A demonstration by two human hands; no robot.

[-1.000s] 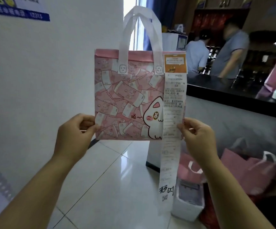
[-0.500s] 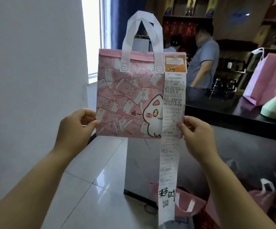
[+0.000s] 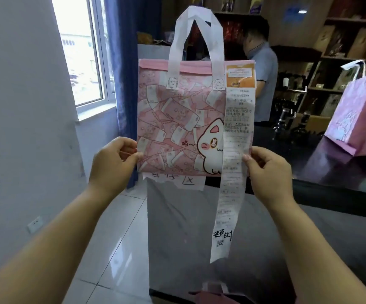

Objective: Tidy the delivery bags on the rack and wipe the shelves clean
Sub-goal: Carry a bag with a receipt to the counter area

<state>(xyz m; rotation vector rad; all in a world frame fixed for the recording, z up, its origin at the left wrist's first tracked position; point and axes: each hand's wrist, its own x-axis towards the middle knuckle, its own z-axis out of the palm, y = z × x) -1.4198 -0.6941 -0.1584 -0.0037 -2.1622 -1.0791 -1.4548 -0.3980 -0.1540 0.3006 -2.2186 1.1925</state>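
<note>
Head view: a flat, square pink delivery bag (image 3: 177, 119) of soft non-woven fabric fills the centre of the frame, held upright, printed with banknotes and a white cartoon cat. Its two white strap handles (image 3: 196, 40) loop upward. A long, thin paper receipt (image 3: 232, 172) hangs from an orange label (image 3: 240, 75) at the bag's upper right. The left hand (image 3: 112, 163) pinches the lower left edge; the right hand (image 3: 267, 170) pinches the lower right edge through the receipt, fingers curled. A purple bag (image 3: 359, 115) stands on the dark counter (image 3: 331, 172) at right.

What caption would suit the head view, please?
Left hand and right hand hold up a pink cat-print fabric delivery bag by its lower sides, its long white paper receipt dangling.
</note>
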